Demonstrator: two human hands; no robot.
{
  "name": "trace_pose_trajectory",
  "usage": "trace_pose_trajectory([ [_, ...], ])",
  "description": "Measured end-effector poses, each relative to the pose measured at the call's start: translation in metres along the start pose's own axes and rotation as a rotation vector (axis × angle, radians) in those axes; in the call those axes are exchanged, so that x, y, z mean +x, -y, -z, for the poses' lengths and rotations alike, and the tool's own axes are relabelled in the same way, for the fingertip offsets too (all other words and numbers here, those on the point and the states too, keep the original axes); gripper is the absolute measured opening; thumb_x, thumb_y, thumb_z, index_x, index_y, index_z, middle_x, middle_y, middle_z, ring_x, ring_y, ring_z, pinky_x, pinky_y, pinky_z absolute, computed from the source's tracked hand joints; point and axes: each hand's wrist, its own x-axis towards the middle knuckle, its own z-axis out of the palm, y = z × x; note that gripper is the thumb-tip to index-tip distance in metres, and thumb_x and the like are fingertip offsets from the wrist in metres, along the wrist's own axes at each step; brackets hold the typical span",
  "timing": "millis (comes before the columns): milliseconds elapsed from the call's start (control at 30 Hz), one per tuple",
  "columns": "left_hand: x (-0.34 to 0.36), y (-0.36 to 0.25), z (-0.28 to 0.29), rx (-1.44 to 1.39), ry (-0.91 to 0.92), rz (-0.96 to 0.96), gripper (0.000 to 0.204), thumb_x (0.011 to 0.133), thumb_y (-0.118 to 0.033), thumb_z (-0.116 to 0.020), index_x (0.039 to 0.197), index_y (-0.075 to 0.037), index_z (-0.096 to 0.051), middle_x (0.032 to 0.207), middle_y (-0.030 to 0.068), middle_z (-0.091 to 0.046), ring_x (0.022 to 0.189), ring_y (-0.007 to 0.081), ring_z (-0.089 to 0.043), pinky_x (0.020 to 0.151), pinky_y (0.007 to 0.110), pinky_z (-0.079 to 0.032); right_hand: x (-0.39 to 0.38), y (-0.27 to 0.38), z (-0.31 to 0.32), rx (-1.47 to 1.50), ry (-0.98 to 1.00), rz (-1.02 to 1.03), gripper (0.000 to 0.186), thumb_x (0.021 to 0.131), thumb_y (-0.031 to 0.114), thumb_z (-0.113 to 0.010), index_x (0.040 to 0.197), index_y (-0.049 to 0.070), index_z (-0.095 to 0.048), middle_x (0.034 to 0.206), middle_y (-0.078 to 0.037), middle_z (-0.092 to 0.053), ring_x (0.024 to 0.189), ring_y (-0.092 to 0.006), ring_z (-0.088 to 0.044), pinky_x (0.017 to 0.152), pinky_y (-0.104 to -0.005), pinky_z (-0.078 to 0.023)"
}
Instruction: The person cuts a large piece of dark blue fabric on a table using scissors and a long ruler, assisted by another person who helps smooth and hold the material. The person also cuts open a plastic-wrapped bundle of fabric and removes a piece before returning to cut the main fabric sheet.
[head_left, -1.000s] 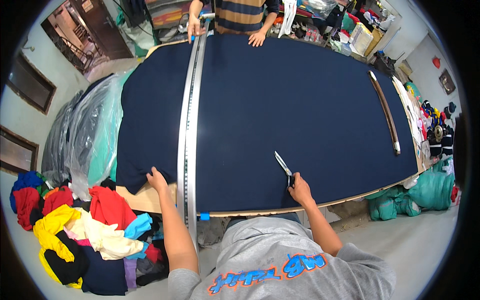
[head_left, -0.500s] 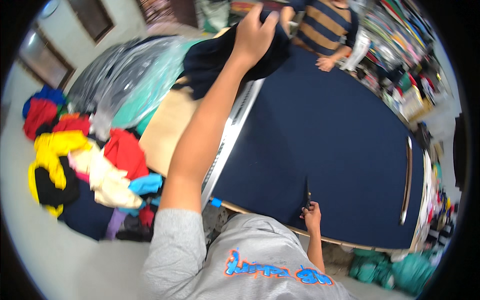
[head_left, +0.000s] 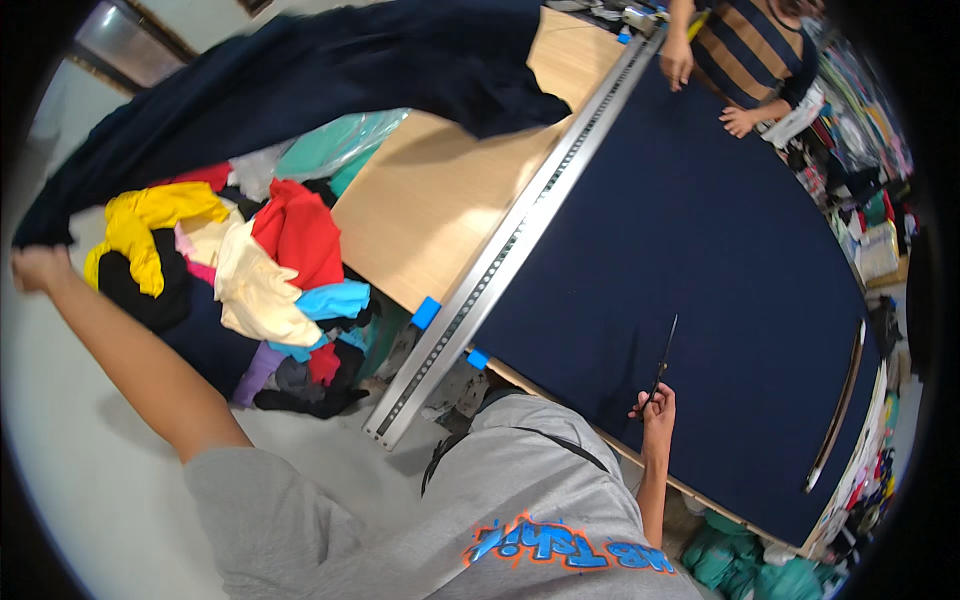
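My left hand [head_left: 42, 270] is stretched out to the far left, closed on the end of a dark navy piece of fabric [head_left: 330, 70]. That piece hangs in the air across the upper left, above a heap of coloured cloth. In my right hand [head_left: 655, 405] I hold a pair of scissors [head_left: 667, 345], blades pointing away from me. The scissors are over a broad navy fabric sheet [head_left: 640, 240] spread on the table. A long metal rail [head_left: 510, 245] with a row of holes runs along the sheet's left side.
A co-worker in a striped shirt [head_left: 755, 55] stands at the far side, one hand by the rail. Left of the rail is a bare wooden tabletop [head_left: 400, 230]. The coloured cloth heap [head_left: 265, 275] lies on the left. A long narrow strip [head_left: 838, 410] rests at the sheet's right.
My left hand has swung from the far middle to the far left, pulling the navy piece off past the rail. The wooden tabletop shows more. My right hand still holds the scissors.
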Motion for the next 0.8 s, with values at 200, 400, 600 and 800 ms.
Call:
trace_pose_trajectory([
  [200,-0.026,0.073,0.284,1.139,-0.112,-0.308,0.080,0.093,-0.042,-0.081,0.144,0.013,-0.053,0.144,0.0348,-0.060,0.135,0.0468,-0.060,0.112,0.052,-0.052,0.020,0.012,-0.049,-0.102,0.209,-0.022,0.047,0.103,0.011,-0.077,0.141,0.001,-0.051,0.094,-0.001,-0.061,0.078,-0.0096,-0.063,0.067,-0.0277,-0.058],
  [400,-0.328,0.137,0.326,0.881,0.852,0.036,0.050,0.101,-0.024,-0.074,0.143,0.002,-0.063,0.131,0.0253,-0.069,0.128,0.0411,-0.065,0.113,0.048,-0.050,0.033,0.056,-0.113,-0.419,0.327,0.052,0.049,0.099,0.019,-0.084,0.135,0.001,-0.056,0.091,0.001,-0.058,0.074,-0.0080,-0.059,0.063,-0.0260,-0.054],
  [600,-0.408,0.202,0.344,1.055,0.488,0.317,0.051,0.100,-0.030,-0.079,0.134,0.002,-0.060,0.121,0.0225,-0.074,0.107,0.0345,-0.074,0.094,0.048,-0.058,0.018,0.070,-0.156,-0.751,0.418,0.242,0.056,0.089,0.033,-0.093,0.124,0.003,-0.062,0.085,0.001,-0.053,0.076,-0.0146,-0.053,0.072,-0.0333,-0.049],
  [800,-0.354,0.216,0.394,0.575,0.575,0.666,0.033,0.108,-0.027,-0.070,0.124,0.001,-0.059,0.101,0.0119,-0.075,0.087,0.0202,-0.072,0.083,0.035,-0.058,-0.009,0.070,-0.190,-0.664,0.616,-0.025,0.038,0.097,0.023,-0.087,0.117,0.000,-0.064,0.077,0.002,-0.050,0.064,-0.0082,-0.056,0.056,-0.0284,-0.052],
])
